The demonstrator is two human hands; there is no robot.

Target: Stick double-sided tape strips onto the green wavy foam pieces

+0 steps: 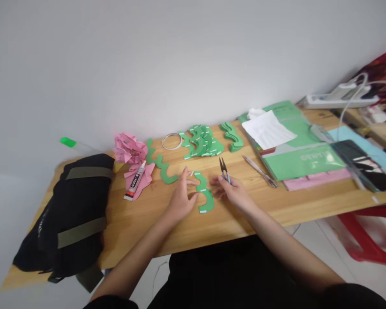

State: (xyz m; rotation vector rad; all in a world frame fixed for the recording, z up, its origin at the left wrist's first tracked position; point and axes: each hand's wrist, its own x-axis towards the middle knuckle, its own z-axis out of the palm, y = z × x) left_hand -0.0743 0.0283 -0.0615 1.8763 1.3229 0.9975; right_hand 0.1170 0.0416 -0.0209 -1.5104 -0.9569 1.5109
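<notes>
Flat green paper-like scalloped cut-out with white strips (206,193): laid on the light wooden table (141,231) between both hands, long axis pointed away from the body. Left hand (182,195): placed nearer, at its left edge, fingers spread — contact cannot be told. Right hand (234,191): placed just rightward — black-bladed, blue-handled snips (224,168) gripped.

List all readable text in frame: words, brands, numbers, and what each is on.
"B-7000": on the tube; its smaller print is too small to read.
Green packet: pale lettering, too blurred to read with certainty.
Black bag: white lettering, too small and blurred.
</notes>
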